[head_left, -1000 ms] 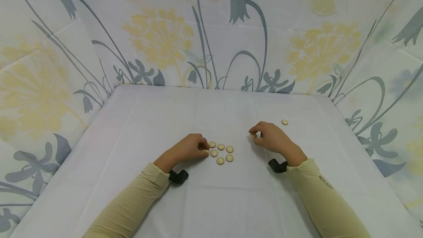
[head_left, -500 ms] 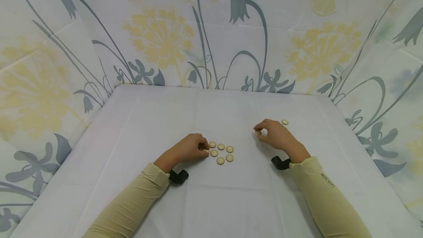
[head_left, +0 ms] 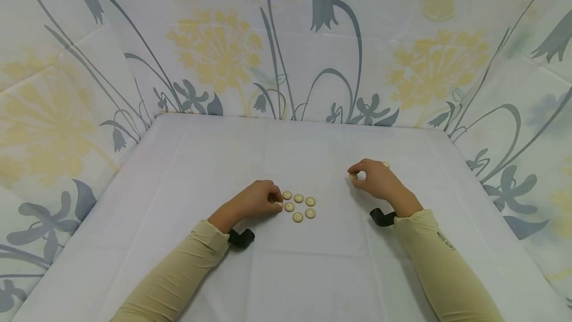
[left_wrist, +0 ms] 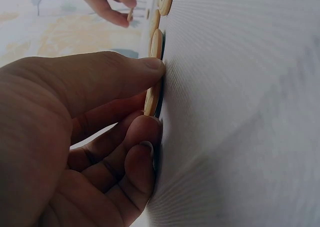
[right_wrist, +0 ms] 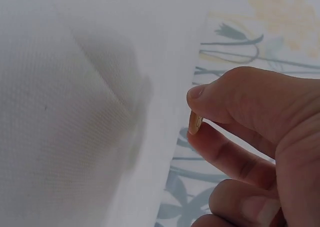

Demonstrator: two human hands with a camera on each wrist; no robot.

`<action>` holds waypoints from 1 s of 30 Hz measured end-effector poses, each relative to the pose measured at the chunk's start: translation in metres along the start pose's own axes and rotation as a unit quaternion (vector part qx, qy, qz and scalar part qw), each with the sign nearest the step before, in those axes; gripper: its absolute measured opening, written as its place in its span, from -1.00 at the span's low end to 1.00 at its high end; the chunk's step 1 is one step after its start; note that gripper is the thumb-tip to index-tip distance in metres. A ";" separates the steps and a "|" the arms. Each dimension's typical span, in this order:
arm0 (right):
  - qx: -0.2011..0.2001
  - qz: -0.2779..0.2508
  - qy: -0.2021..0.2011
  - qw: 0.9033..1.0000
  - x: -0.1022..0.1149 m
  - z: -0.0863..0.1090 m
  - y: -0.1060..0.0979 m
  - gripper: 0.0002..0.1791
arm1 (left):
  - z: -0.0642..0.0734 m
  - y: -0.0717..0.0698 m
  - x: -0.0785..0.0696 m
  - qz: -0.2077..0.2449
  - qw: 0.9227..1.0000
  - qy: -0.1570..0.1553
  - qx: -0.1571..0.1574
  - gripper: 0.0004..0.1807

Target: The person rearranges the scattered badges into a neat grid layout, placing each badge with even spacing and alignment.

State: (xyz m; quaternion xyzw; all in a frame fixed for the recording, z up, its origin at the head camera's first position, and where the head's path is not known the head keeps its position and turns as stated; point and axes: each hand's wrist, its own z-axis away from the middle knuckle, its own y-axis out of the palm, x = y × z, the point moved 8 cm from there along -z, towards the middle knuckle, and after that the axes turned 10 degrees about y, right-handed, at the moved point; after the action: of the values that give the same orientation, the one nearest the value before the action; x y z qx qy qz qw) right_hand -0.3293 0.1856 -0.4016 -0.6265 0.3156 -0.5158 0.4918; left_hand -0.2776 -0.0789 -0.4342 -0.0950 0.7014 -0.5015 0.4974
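My left hand [head_left: 252, 201] rests low at the left side of a cluster of round, pale wooden buttons [head_left: 310, 201]. Its thumb and a finger pinch one button [left_wrist: 152, 101], which lies flat on the cloth in the left wrist view. Farther right, my right hand [head_left: 379, 181] holds another button [right_wrist: 195, 122] by its edges between thumb and forefinger, raised above the cloth. Behind the right hand a lone button [head_left: 386, 164] is partly hidden by the knuckles.
A white cloth [head_left: 286, 272] with fold creases covers the table. Flower-patterned fabric walls [head_left: 286, 43] stand at the back and both sides. Black wrist mounts show below the left wrist [head_left: 241, 238] and the right wrist [head_left: 383, 217].
My right hand has moved a little right and away from me with its button, now partly covering the lone button. The left hand and the cluster have stayed in place.
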 end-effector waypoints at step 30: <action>-0.009 0.000 0.042 0.999 -0.031 -0.009 -0.014 -0.68 | 0.001 -0.001 -0.002 0.004 1.000 0.008 -0.001 -0.90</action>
State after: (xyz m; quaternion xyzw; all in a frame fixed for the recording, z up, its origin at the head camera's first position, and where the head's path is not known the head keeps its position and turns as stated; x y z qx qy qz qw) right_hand -0.3477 0.2153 -0.3987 -0.6084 0.3403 -0.5394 0.4724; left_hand -0.2766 -0.0792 -0.4322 -0.0885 0.7062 -0.4995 0.4939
